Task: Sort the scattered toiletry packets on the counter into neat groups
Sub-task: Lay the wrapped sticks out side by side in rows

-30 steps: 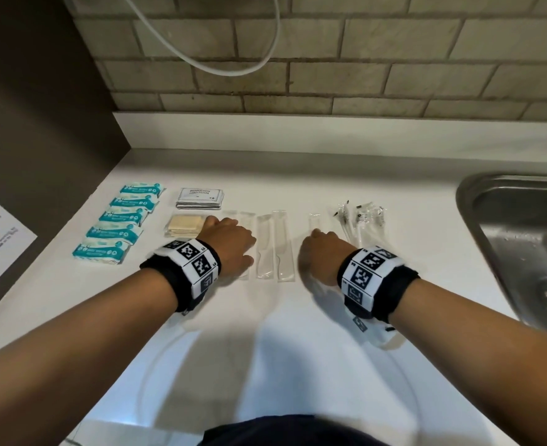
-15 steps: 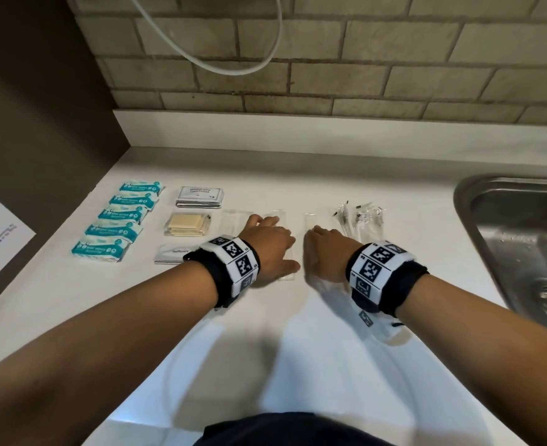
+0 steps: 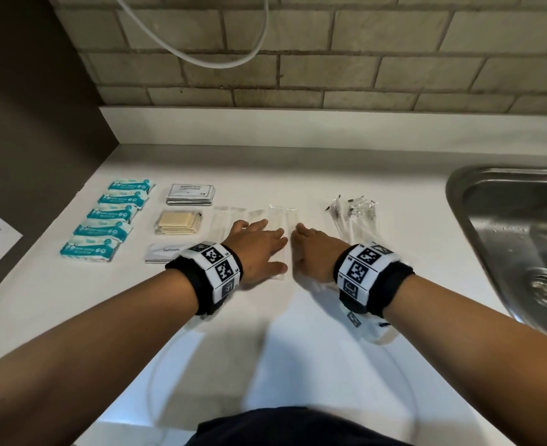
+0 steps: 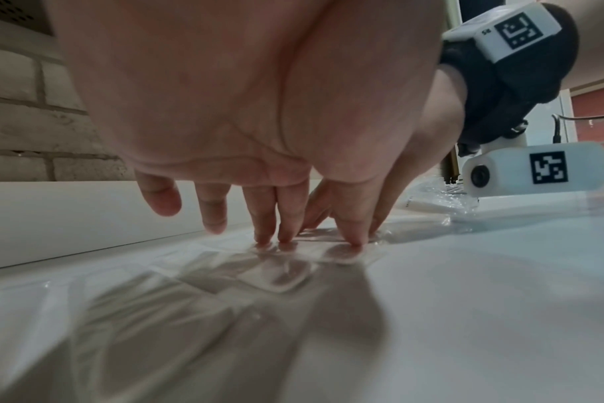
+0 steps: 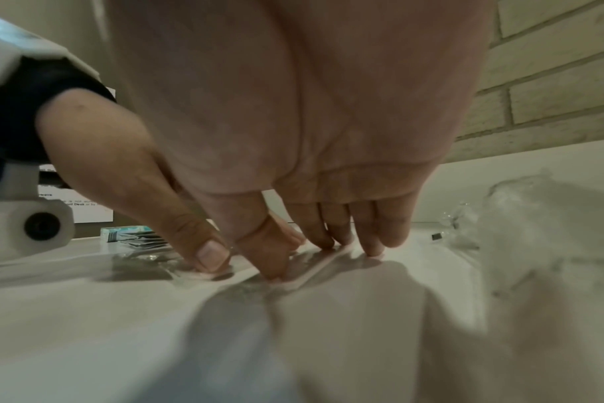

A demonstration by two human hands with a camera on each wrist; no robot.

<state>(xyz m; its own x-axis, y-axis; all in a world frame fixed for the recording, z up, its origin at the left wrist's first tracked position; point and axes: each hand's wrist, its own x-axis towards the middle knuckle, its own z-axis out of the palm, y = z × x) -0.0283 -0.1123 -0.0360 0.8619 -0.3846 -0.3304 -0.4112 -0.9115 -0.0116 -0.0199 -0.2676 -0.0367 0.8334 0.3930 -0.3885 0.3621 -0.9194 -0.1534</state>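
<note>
On the white counter (image 3: 298, 333), both hands lie side by side in the middle, palms down. The left hand (image 3: 259, 249) has a flat, open grip; its straight fingertips (image 4: 285, 237) press on the clear packets (image 3: 282, 217) and it holds nothing. The right hand (image 3: 317, 252) is just beside it, with the same loose, open grip. Its thumb and fingertips (image 5: 371, 249) touch down on a clear packet too, and nothing is pinched.

The clear packets are see-through, so their edges are hard to find, and the hands cover most of them. I cannot tell how many lie under the palms. In both wrist views the big palms fill the top and hide a lot.

To the left, five teal packets (image 3: 105, 220) sit in a neat column. Beside them are a stack of shampoo sachets (image 3: 191, 194), a pack of yellow pads (image 3: 177, 223) and a toothpaste packet (image 3: 166, 252), partly hidden by the left wrist band. To the right, a bunch of wrapped sticks (image 3: 352, 217) lies near the right hand. A metal sink (image 3: 504, 226) is at the far right, cut off by the edge.
</note>
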